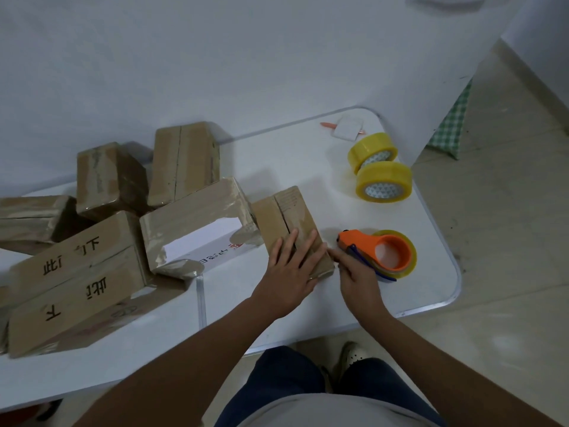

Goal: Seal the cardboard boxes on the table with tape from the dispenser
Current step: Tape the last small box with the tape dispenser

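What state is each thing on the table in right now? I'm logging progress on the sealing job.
small box: flaps shut, centre seam showing, pressed flat by the left hand
right hand: fingers curled at the box's near corner, beside the dispenser
tape dispenser: orange, lying on its side, loaded with a roll
spare tape rolls: two, on edge, touching
box pile: several taped, lying jumbled

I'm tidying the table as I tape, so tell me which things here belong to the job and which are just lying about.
Job:
small cardboard box under left hand
orange tape dispenser, by right hand
other cardboard boxes
two spare yellow tape rolls

Lying about:
orange pen
white square pad
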A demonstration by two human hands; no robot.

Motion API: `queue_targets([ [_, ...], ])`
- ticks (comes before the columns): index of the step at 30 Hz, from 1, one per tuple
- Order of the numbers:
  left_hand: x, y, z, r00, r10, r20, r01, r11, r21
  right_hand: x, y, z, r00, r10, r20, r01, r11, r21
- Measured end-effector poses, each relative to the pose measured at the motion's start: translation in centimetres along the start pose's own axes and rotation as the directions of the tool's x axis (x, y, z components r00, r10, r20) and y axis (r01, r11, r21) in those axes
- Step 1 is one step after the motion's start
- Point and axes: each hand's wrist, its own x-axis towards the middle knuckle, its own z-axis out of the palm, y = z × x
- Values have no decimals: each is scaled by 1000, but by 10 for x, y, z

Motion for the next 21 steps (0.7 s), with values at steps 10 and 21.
queue_targets([
  [10,-1,0,-2,1000,15,2,-15,1000,8,-1,-11,-1,993,60,104,-66,996,62],
  [21,-4,-6,-6,996,75,41,-72,995,-63,-6,-19,3,993,41,111,-32,996,-85],
])
